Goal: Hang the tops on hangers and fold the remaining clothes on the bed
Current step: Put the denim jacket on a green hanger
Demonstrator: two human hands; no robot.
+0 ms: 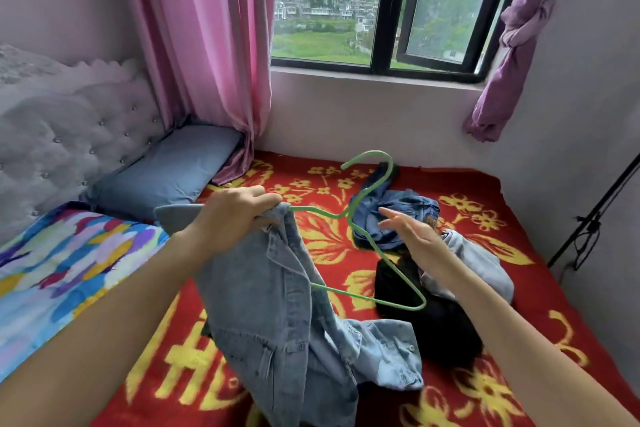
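Note:
My left hand (231, 215) grips the shoulder of a light blue denim jacket (277, 319) together with one arm of a green wire hanger (372, 246). The jacket hangs down from that hand onto the bed, one cuffed sleeve lying to the right. The hanger's other arm sticks out bare to the right, its hook pointing up toward the window. My right hand (412, 236) hovers just right of the hanger with fingers straight, holding nothing. Behind it lie dark blue jeans (398, 215), a black garment (429, 319) and a pale blue-grey garment (474, 263) in a pile.
The bed has a red blanket with yellow flowers (519, 340). A multicoloured quilt (62, 263) and a blue pillow (166, 170) lie at the left by the tufted headboard. A pink curtain (207, 45) and the window are behind. A black stand (595, 215) leans at the right wall.

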